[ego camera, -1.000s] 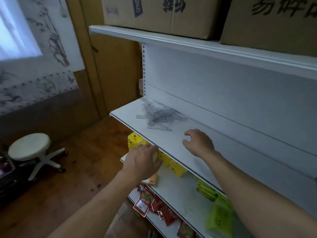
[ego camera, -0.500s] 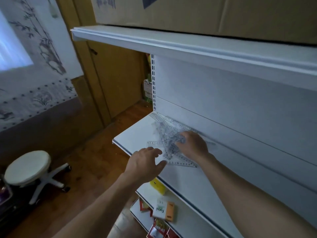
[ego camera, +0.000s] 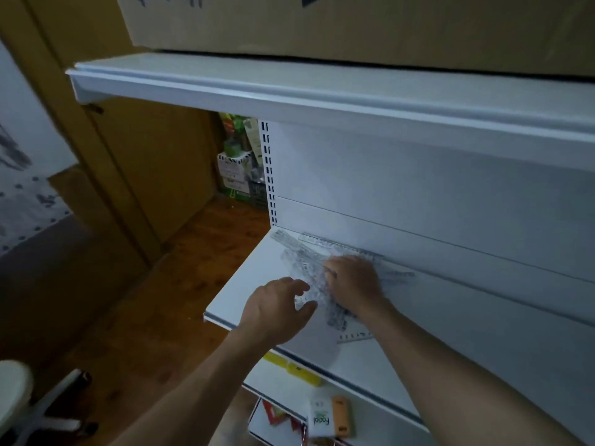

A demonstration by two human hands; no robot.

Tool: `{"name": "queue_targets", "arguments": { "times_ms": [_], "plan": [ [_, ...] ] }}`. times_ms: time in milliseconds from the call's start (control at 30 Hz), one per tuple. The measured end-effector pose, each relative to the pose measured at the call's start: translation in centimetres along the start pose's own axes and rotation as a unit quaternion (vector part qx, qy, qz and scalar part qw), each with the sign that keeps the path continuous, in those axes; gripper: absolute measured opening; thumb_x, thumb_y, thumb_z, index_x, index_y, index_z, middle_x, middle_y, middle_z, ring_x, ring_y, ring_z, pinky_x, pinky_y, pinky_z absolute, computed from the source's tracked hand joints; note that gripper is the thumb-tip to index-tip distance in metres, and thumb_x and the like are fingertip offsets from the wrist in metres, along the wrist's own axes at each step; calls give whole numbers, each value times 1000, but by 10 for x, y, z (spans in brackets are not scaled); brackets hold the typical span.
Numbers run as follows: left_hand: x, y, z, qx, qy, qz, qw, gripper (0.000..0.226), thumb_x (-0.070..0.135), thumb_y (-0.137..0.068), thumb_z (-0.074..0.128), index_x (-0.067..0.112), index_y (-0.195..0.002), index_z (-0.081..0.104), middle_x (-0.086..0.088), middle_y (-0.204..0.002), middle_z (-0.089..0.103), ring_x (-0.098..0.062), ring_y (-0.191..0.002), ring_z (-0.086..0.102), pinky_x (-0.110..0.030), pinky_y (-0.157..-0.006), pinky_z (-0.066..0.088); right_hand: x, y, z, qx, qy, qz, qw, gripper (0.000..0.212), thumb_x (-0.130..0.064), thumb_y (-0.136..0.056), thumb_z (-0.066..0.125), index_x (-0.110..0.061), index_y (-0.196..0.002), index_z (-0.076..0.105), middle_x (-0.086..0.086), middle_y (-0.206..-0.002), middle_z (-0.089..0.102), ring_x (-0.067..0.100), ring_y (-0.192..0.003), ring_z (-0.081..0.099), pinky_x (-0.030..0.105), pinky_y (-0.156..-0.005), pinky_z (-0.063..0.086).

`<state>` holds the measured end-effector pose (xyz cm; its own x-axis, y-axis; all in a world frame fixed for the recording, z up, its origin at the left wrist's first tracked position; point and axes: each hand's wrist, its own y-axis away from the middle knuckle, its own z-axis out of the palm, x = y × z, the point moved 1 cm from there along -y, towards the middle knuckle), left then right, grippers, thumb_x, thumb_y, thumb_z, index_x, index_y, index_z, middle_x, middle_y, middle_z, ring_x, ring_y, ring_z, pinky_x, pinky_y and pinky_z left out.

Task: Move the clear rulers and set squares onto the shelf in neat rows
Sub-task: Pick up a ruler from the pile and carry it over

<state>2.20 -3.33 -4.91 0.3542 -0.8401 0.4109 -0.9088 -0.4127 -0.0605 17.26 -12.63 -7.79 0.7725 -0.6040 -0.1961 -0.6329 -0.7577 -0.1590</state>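
A loose pile of clear rulers and set squares lies at the left end of the white shelf, by its back panel. One long ruler runs along the back panel and another pokes out toward the front. My right hand lies on top of the pile with its fingers curled into it. My left hand is at the pile's front edge; its thumb and forefinger close around the end of a ruler. Both hands hide part of the pile.
Cardboard boxes sit on the upper shelf just overhead. Below, a lower shelf holds yellow packs and a white-and-orange box. A white stool stands on the wooden floor at left. Goods are stacked in the corner.
My view has closed in on the shelf. My right hand stays on the pile, and my left hand has reached forward to the pile's edge and taken a ruler end.
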Motion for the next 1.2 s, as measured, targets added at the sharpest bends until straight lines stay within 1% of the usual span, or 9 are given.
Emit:
{"name": "queue_targets", "arguments": {
  "times_ms": [100,233,367,533,700,867,1000,1100,1200],
  "plan": [
    [-16,-6,-3,-9,3,25,1000,43,52,-90,53,30,-126,57,10,-122,63,-10,-104,60,-25,-84,53,9,4,-6,17,-19,51,998,9,-17,-78,57,-12,-75,63,9,-79,67,32,-81,60,34,-68,43],
    [-26,-13,-6,-23,19,54,998,43,52,-90,53,29,-126,57,10,-121,63,-10,-103,60,-25,-83,51,14,7,-11,42,-49,113,992,22,-12,-73,63,-14,-94,71,8,-96,69,34,-93,60,36,-76,49],
    [-29,-13,-8,-37,37,84,995,41,52,-91,53,29,-125,58,10,-120,63,-10,-104,59,-24,-84,50,16,9,-12,55,-166,202,964,28,-11,-82,63,-18,-109,69,5,-109,66,26,-102,60,33,-85,48],
    [-36,-18,-12,-54,66,90,992,40,52,-90,54,30,-124,59,11,-120,62,-6,-101,60,-22,-82,50,17,17,-26,95,-196,272,937,16,-27,-85,64,-26,-98,73,-5,-102,71,17,-95,64,25,-77,47],
    [-35,-27,-16,-111,166,54,978,39,49,-90,57,28,-123,60,11,-117,64,-7,-99,61,-24,-84,49,17,27,-40,138,-299,297,896,12,-28,-84,68,-22,-93,73,-7,-91,70,11,-88,63,21,-73,43],
    [-32,-38,-21,-146,408,-41,900,39,35,-90,63,20,-126,58,-1,-116,66,-11,-97,63,-27,-84,47,11,48,-54,162,-444,300,829,1,-23,-82,71,-23,-83,71,-3,-80,73,13,-77,65,31,-73,50],
    [-26,-47,-23,-147,549,-99,817,53,25,-86,70,18,-134,49,-4,-118,63,-15,-103,60,-32,-93,43,6,75,-64,154,-501,294,799,7,-15,-86,68,-22,-87,69,0,-81,73,9,-76,66,24,-74,50],
    [-17,-51,-19,-142,620,-120,762,53,18,-89,66,18,-137,45,-3,-117,64,-19,-109,62,-34,-98,44,9,98,-69,133,-513,302,793,7,-14,-87,67,-18,-92,70,-3,-81,74,7,-77,68,20,-72,51],
    [-2,-47,-14,-137,657,-96,735,35,9,-93,58,14,-128,53,-4,-115,67,-19,-106,65,-35,-98,46,17,123,-74,133,-515,313,787,9,-13,-87,67,-17,-95,69,1,-87,74,11,-81,69,20,-72,51]
  ]
}}
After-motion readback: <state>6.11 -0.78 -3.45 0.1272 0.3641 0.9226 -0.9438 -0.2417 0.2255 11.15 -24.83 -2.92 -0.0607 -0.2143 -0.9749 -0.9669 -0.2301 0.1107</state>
